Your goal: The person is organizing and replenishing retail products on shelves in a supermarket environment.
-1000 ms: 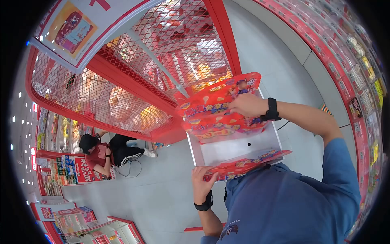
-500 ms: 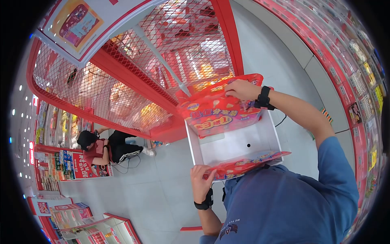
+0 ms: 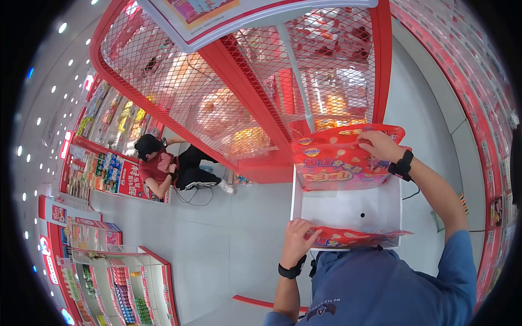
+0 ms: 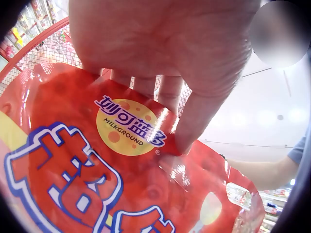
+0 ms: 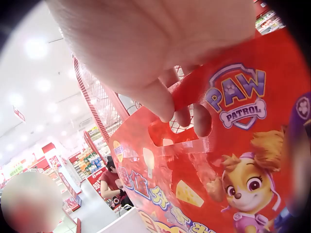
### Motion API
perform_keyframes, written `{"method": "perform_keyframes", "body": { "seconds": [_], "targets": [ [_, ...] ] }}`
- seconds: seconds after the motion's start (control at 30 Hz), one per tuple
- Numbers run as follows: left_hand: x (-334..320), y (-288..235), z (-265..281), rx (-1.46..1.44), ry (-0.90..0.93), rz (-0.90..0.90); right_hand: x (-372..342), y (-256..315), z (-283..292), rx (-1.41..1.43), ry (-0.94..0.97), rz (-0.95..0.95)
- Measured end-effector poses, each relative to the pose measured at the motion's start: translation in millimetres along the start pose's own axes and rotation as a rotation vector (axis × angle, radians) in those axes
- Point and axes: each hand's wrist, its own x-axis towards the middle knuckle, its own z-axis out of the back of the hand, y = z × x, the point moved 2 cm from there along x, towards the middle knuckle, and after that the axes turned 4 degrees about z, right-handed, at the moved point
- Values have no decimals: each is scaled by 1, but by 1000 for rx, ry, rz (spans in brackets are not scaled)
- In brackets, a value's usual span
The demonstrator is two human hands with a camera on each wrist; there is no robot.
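A white open-topped box (image 3: 348, 209) stands in front of the person, with red snack bags upright at its far and near sides. My right hand (image 3: 379, 145) grips the top of a far red bag (image 3: 340, 168); in the right wrist view, fingertips (image 5: 201, 124) show through its handle slot beside a PAW Patrol logo. Another red bag (image 3: 326, 136) stands just behind it. At the box's near side my left hand (image 3: 297, 239) pinches the top edge of a red bag (image 3: 353, 237), thumb (image 4: 194, 119) on the Milkground-printed face and other fingers behind.
A red mesh cage (image 3: 234, 108) full of packages rises right behind the box, with a sign (image 3: 261, 22) above it. Across the floor (image 3: 217, 233), a person in a dark cap (image 3: 157, 168) sits low by shelves. More shelving (image 3: 462, 81) curves along the right.
The right hand has moved from the far bag's face up to its top edge, and that bag now stands upright in the box. The left hand keeps its hold; the head view has swung left.
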Motion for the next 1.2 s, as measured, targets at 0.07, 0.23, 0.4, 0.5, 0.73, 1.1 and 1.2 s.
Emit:
{"method": "perform_keyframes", "body": {
  "seconds": [0.07, 0.23, 0.4, 0.5, 0.73, 1.1, 1.2],
  "targets": [
    [2, 2, -2, -4, -17, -1, 2, 6, 9, 16, 31, -40],
    [0, 1, -5, 13, 5, 40, -15, -1, 13, 61, -4, -4],
    [-3, 0, -7, 9, -32, 22, -36, 13, 49, 59, -184, 1],
    [-1, -3, -5, 9, -28, 26, -50, 27, 65, 59, -260, 60],
    [6, -3, -5, 20, -19, 13, -89, 47, 77, 149, 6, 79],
    [10, 0, -6, 19, 0, 30, -142, 37, 72, 286, 75, -76],
    [11, 2, -7, 29, 9, 24, -148, 39, 74, 291, 27, -76]
  ]
}}
